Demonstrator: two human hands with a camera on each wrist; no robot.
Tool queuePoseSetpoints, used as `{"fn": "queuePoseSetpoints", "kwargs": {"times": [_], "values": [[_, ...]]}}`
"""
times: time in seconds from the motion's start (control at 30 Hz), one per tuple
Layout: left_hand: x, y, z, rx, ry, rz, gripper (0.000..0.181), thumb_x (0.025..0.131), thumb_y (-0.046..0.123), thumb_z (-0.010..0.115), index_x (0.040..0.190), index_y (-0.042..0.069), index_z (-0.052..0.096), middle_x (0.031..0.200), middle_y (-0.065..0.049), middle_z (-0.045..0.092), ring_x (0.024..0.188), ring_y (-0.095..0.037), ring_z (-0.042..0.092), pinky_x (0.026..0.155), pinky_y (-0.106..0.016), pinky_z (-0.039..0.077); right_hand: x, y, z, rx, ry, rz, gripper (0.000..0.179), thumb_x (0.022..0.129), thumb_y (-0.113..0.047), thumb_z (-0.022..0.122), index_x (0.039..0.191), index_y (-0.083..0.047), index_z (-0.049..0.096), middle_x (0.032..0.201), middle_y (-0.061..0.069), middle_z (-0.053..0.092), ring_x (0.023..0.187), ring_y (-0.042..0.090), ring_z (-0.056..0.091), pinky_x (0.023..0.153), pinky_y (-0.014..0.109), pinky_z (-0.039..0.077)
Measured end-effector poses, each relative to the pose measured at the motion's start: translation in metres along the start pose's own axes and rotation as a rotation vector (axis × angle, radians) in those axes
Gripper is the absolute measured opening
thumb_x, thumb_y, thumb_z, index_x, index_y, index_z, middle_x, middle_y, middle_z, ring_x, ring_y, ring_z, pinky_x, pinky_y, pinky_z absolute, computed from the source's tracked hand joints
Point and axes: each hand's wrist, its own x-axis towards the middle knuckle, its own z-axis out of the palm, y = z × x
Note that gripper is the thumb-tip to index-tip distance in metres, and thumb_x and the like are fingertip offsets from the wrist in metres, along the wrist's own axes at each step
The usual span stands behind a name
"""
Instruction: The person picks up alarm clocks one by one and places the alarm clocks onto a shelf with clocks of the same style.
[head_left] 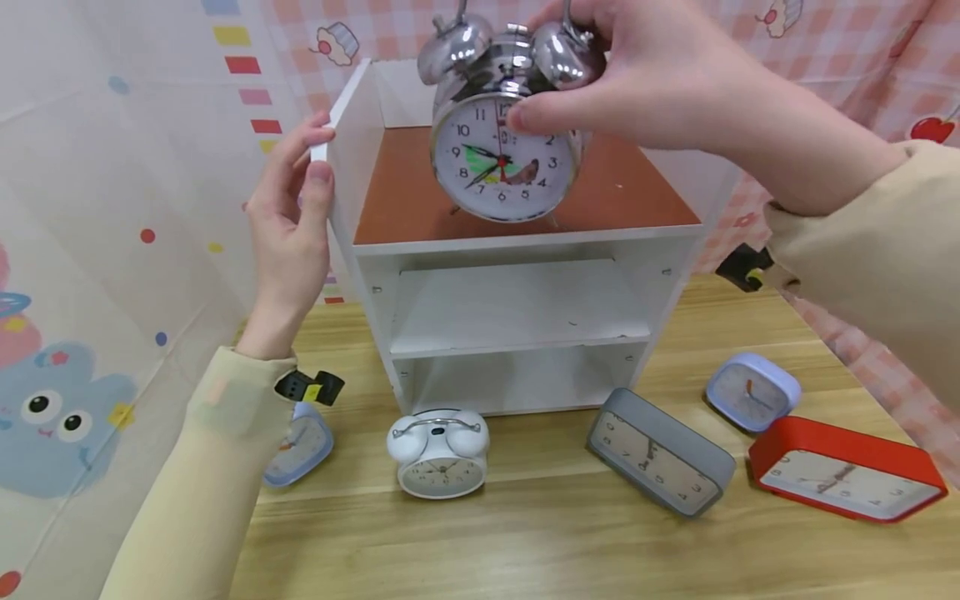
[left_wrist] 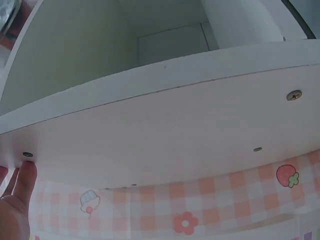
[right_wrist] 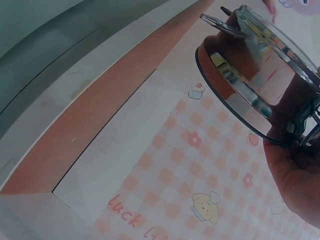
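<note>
My right hand (head_left: pixel 645 79) grips a silver twin-bell alarm clock (head_left: pixel 506 167) by its top, the thumb lying over the upper edge of the white dial. The clock overlaps the brown top shelf of a white shelf unit (head_left: pixel 525 304) in the head view. In the right wrist view the chrome clock body (right_wrist: pixel 260 75) hangs tilted over the shelf, its short legs sticking out. My left hand (head_left: pixel 288 217) holds the upper front edge of the unit's left side panel (head_left: pixel 348 158) between thumb and fingers. In the left wrist view its fingers press the panel's outer face (left_wrist: pixel 150 140).
On the wooden table (head_left: pixel 525 550) before the unit stand a white twin-bell clock (head_left: pixel 442 454), a grey rectangular clock (head_left: pixel 660 454), a red rectangular clock (head_left: pixel 847 471) and a lavender clock (head_left: pixel 753 392). A blue clock (head_left: pixel 300 446) sits partly behind the left sleeve. Patterned curtains hang behind.
</note>
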Motion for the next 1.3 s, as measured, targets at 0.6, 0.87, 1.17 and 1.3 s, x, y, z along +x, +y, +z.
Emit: {"fn": "queuePoseSetpoints", "kwargs": {"times": [0.6, 0.87, 1.17, 1.3], "values": [[-0.004, 0.003, -0.009, 0.039, 0.009, -0.012, 0.037, 0.109, 0.023, 0.058, 0.141, 0.006, 0.06, 0.158, -0.006, 0.057, 0.134, -0.02, 0.062, 0.104, -0.023, 0.051, 0.028, -0.078, 0.014, -0.002, -0.127, 0.092, 0.054, 0.096, -0.049, 0.072, 0.135, -0.016, 0.058, 0.126, 0.002, 0.067, 0.099, 0.012, 0.063, 0.086, 0.017, 0.059], [-0.001, 0.001, 0.002, 0.07, -0.058, 0.005, 0.035, 0.111, 0.023, 0.052, 0.143, 0.011, 0.06, 0.16, -0.006, 0.055, 0.144, -0.021, 0.057, 0.119, -0.031, 0.051, 0.037, -0.075, 0.016, 0.038, -0.181, 0.169, 0.055, 0.096, -0.047, 0.073, 0.138, -0.018, 0.056, 0.132, 0.003, 0.066, 0.107, 0.014, 0.066, 0.103, 0.03, 0.061], [0.0, -0.004, 0.007, 0.014, -0.042, 0.042, 0.046, 0.108, 0.038, 0.057, 0.14, 0.005, 0.06, 0.158, -0.01, 0.056, 0.143, -0.022, 0.057, 0.118, -0.033, 0.052, 0.05, -0.063, 0.018, 0.13, -0.234, 0.22, 0.049, 0.096, -0.046, 0.074, 0.133, -0.02, 0.056, 0.124, 0.0, 0.066, 0.106, 0.014, 0.065, 0.105, 0.029, 0.058], [0.0, -0.004, 0.006, 0.025, -0.039, 0.041, 0.047, 0.108, 0.039, 0.058, 0.14, 0.005, 0.06, 0.158, -0.009, 0.056, 0.144, -0.021, 0.057, 0.118, -0.032, 0.052, 0.057, -0.059, 0.018, 0.144, -0.266, 0.235, 0.052, 0.097, -0.047, 0.073, 0.135, -0.019, 0.053, 0.118, -0.004, 0.064, 0.105, 0.015, 0.064, 0.108, 0.03, 0.057]]}}
